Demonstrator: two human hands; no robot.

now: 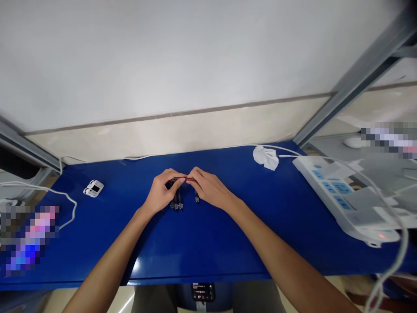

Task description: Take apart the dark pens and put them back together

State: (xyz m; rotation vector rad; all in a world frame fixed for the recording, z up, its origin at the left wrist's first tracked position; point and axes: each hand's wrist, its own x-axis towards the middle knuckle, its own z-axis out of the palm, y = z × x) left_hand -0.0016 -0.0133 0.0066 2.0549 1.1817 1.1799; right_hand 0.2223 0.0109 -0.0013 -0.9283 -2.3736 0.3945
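Note:
My left hand (pixel 163 191) and my right hand (pixel 210 188) meet above the middle of the blue table (pixel 195 248). Pinched between the thumbs and fingers of both is a thin reddish-brown strip (pixel 186 178), too small to name more exactly. Below my left fingers, several dark slender pieces (pixel 177 204) with clear, shiny ends hang down or lie on the table; I cannot tell which. One similar dark piece (pixel 197 198) shows under my right fingers. The palms hide how these pieces join the strip.
On the left are a small white gadget (pixel 94 188) with a dark screen and a white cable (pixel 73 208). Crumpled white tissue (pixel 266 157) lies at the back right, near a white power strip (pixel 339 195) with blue sockets. A phone (pixel 203 292) shows below the table edge.

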